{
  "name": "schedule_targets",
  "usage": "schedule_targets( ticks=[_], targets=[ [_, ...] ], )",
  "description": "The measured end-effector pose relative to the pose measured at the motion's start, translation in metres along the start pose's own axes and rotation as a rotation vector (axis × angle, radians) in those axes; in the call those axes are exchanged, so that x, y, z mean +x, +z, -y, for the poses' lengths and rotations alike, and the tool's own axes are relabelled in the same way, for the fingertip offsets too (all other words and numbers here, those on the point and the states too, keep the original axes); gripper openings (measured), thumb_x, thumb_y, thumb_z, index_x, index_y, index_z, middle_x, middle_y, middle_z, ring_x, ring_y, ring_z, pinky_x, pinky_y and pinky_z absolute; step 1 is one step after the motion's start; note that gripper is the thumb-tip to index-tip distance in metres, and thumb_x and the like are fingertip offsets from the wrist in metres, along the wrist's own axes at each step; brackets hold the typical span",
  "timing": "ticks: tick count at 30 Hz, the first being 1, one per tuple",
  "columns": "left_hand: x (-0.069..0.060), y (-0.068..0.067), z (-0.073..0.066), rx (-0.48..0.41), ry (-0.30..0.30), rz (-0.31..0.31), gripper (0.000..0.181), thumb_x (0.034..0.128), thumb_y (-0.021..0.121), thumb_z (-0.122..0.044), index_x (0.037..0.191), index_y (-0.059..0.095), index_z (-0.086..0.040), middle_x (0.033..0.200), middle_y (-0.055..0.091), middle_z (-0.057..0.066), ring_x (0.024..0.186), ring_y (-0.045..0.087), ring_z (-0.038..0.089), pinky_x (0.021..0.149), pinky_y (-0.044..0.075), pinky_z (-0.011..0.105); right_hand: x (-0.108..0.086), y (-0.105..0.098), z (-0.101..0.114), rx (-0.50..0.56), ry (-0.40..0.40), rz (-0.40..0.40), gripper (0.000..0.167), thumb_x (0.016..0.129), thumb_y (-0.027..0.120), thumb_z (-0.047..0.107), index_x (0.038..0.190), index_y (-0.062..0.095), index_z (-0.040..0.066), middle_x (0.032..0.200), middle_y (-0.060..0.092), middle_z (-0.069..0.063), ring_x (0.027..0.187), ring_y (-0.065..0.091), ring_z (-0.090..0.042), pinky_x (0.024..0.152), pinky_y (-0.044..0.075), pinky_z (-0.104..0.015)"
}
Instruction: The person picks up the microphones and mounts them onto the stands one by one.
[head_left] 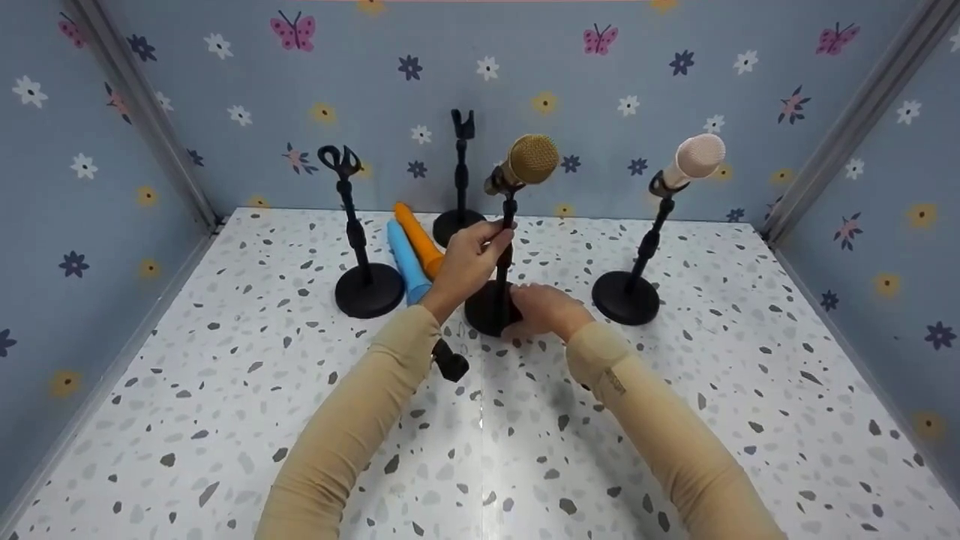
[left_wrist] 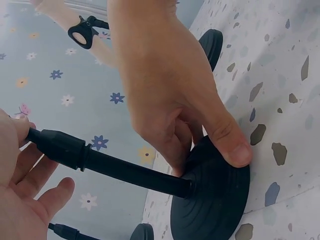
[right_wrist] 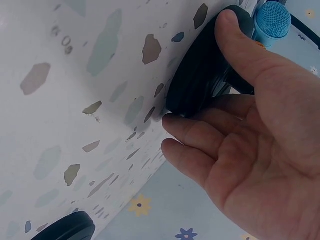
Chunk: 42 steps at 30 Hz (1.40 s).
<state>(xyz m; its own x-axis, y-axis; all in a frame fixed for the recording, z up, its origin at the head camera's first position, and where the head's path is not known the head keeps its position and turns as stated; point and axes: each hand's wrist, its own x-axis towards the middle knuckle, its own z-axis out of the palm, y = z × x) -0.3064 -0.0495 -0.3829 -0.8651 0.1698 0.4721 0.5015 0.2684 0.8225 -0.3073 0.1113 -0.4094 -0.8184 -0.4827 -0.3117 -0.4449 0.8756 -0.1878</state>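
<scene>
A black microphone stand [head_left: 486, 311] with a round base stands mid-table, a gold-headed microphone [head_left: 534, 159] tilted in its clip. My left hand [head_left: 472, 259] pinches the upper pole of this stand. Lower down, my right hand [head_left: 547, 309] grips the base's right edge. In the right wrist view, the right thumb [right_wrist: 240, 45] lies over the base rim [right_wrist: 192, 75], with fingers on the other side. The left wrist view shows both hands on the stand, its pole [left_wrist: 135, 175] running between them.
Right of it, another stand [head_left: 626, 298] holds a pale pink microphone [head_left: 700, 155]. Stands with vacant clips are at the left [head_left: 369, 291] and back [head_left: 461, 172]. Blue [head_left: 407, 259] and orange [head_left: 420, 240] microphones lie beside my left wrist. A black piece [head_left: 451, 364] shows past the forearm.
</scene>
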Motion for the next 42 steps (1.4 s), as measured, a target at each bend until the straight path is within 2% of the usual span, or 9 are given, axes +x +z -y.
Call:
schedule_targets(
  ticks=[8,14,18,23,26,31,36,42],
  targets=[
    [0.005,0.0,-0.006,0.007,0.008,0.007,0.024,0.1047,0.059,-0.021,0.118,0.075,-0.007,0.105,0.073,0.003,0.086,0.058,0.015,0.078,0.046,0.029,-0.001,-0.002,-0.001,-0.001,0.025,0.007,0.05,0.089,0.08,0.035,0.125,0.06,0.006,0.119,0.068,-0.016,0.114,0.063,-0.033,0.103,0.047,-0.046],
    [0.009,0.0,-0.011,-0.011,0.011,0.01,0.024,0.1053,0.058,-0.023,0.113,0.074,-0.008,0.09,0.065,0.011,0.078,0.051,0.016,0.069,0.039,0.029,-0.002,-0.004,-0.003,-0.002,0.026,0.001,0.049,0.09,0.079,0.034,0.125,0.06,0.007,0.121,0.067,-0.015,0.116,0.062,-0.033,0.105,0.045,-0.045],
    [0.009,0.001,-0.013,-0.02,0.012,0.006,0.022,0.105,0.058,-0.022,0.112,0.074,-0.007,0.09,0.066,0.011,0.076,0.052,0.015,0.068,0.041,0.028,-0.003,-0.003,-0.003,0.003,0.018,0.004,0.05,0.09,0.079,0.034,0.127,0.06,0.006,0.121,0.067,-0.016,0.116,0.062,-0.033,0.104,0.046,-0.045],
    [0.01,0.002,-0.015,-0.026,0.062,-0.024,0.017,0.104,0.06,-0.018,0.105,0.072,-0.007,0.085,0.065,0.013,0.069,0.051,0.017,0.063,0.042,0.029,-0.004,-0.001,-0.004,-0.006,0.002,-0.006,0.051,0.09,0.079,0.034,0.127,0.059,0.005,0.122,0.067,-0.017,0.116,0.062,-0.034,0.103,0.046,-0.046],
    [0.011,0.004,-0.016,-0.045,0.08,-0.041,0.016,0.1035,0.061,-0.017,0.108,0.072,-0.007,0.087,0.066,0.009,0.073,0.056,0.018,0.066,0.045,0.029,-0.004,0.0,-0.004,-0.009,0.007,-0.01,0.051,0.09,0.079,0.034,0.126,0.059,0.004,0.121,0.067,-0.018,0.116,0.062,-0.034,0.103,0.047,-0.046],
    [0.01,0.005,-0.016,-0.075,0.058,-0.076,0.02,0.1033,0.061,-0.018,0.112,0.074,-0.006,0.093,0.071,0.003,0.082,0.064,0.023,0.073,0.051,0.029,-0.004,0.001,-0.003,-0.015,0.011,-0.007,0.054,0.089,0.08,0.035,0.127,0.059,0.002,0.121,0.066,-0.019,0.116,0.062,-0.035,0.103,0.047,-0.046],
    [0.01,0.007,-0.018,-0.047,0.041,-0.101,0.019,0.1032,0.062,-0.021,0.108,0.074,-0.007,0.088,0.069,0.001,0.074,0.06,0.016,0.069,0.05,0.028,-0.003,0.003,-0.003,-0.016,0.023,0.003,0.06,0.089,0.079,0.037,0.132,0.057,0.002,0.124,0.065,-0.019,0.118,0.061,-0.035,0.105,0.046,-0.046],
    [0.012,0.004,-0.02,-0.028,0.029,-0.105,0.02,0.1035,0.062,-0.022,0.109,0.072,-0.006,0.09,0.069,0.001,0.078,0.058,0.015,0.071,0.049,0.029,-0.001,0.004,-0.004,-0.005,0.016,-0.01,0.067,0.09,0.077,0.041,0.138,0.053,0.002,0.124,0.064,-0.02,0.117,0.061,-0.035,0.104,0.046,-0.047]
  ],
)
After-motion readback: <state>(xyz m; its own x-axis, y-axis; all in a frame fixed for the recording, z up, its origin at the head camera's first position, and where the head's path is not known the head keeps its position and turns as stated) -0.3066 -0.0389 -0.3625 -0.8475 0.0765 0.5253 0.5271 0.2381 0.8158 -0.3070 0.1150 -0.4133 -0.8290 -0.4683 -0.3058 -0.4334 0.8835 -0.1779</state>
